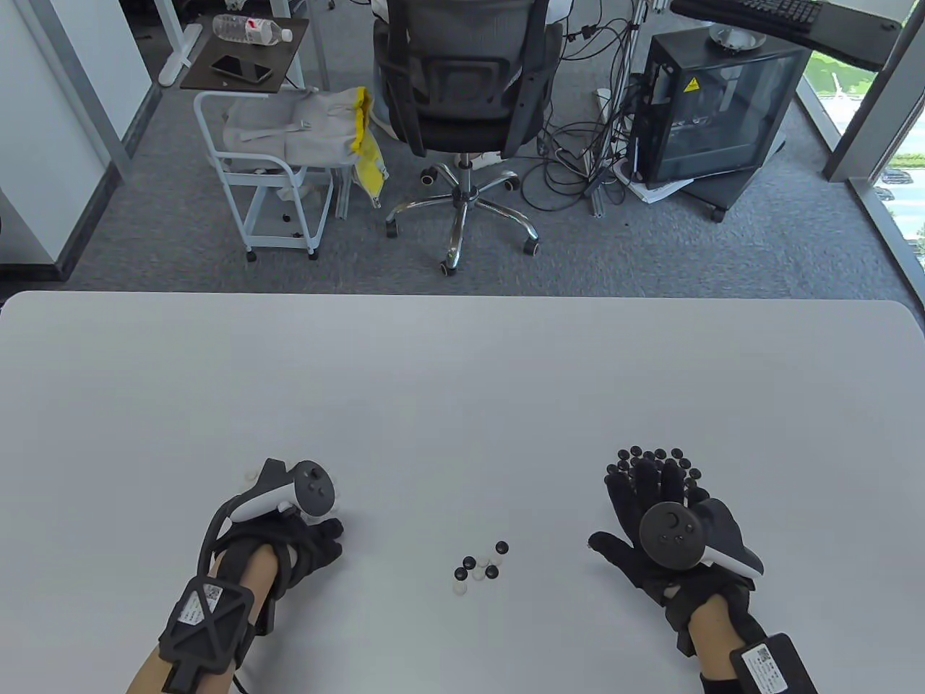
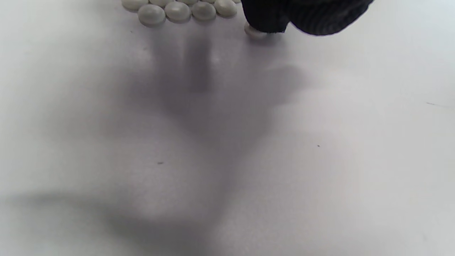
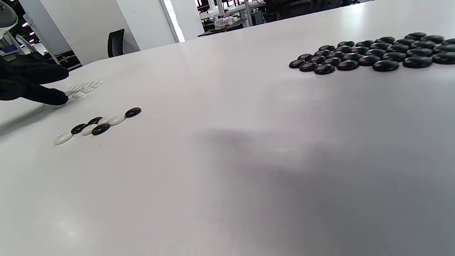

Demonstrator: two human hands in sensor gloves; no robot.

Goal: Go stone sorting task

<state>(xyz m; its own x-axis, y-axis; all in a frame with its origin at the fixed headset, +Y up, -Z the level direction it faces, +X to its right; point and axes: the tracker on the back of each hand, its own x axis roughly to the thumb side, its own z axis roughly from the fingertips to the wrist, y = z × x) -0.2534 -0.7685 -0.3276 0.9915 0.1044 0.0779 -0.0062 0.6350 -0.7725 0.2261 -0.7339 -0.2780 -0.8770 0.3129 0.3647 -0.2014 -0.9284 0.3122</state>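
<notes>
Go stones, mixed cluster: a small group of black and white stones lying on the table between the two hands, near its front edge; in the right wrist view the same group shows four black and about three white stones, several touching.
Black stones, sorted pile: a dense patch at the right, just beyond the right hand's fingertips; in the right wrist view it lies as one flat layer of touching stones.
White stones, sorted pile: a flat layer of touching stones at the left, mostly hidden under the left hand in the table view; seen far off in the right wrist view.
Left hand: palm down on the table, fingers curled; in the left wrist view a fingertip presses on a single white stone just beside the white pile.
Right hand: palm down, fingers spread and extended toward the black pile, holding nothing; whether the fingertips touch the stones cannot be told.
Trackers: one on the back of each hand, left, right.
</notes>
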